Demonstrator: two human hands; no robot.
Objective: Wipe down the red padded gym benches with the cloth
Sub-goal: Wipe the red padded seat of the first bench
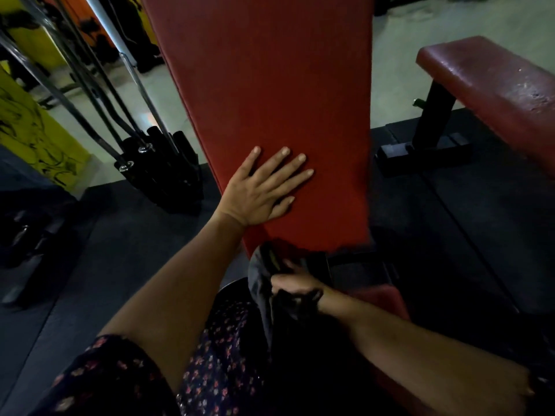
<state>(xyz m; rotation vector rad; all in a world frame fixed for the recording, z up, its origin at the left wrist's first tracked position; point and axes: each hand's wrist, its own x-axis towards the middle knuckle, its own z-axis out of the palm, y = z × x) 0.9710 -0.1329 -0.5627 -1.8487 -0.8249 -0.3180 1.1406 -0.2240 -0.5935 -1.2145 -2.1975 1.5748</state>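
Head view, looking down along both forearms, shows the tall red ribbed padded backrest (270, 100) of an inclined gym bench rising straight ahead. The left hand (258, 190) lies flat on the lower part of that pad, fingers straight and spread, palm pressed to the vinyl, holding nothing. Just below the pad's bottom edge, the right hand (292, 280) has its fingers curled round a dark grey crumpled cloth (261, 277), whose loose end hangs down toward the person's floral-print lap (222, 355). The cloth touches or nearly touches the pad's lower edge; the dim light makes the contact hard to confirm. Below and right of the backrest, a strip of red padded seat (390, 298) shows beside the right wrist. Well to the right of the backrest stands a second, flat dark-red padded bench (495, 82) on a black metal frame, its cover looking worn and pitted. To the left of the backrest, several chrome barbell bars (132, 115) lean in a black floor holder.

The step in hand appears to be wiping the backrest's bottom edge, with the left hand bracing. The next move likely calls for carrying the cloth over the surface in overlapping strokes, shifting the bracing hand clear, then covering the seat and the flat bench to the right.
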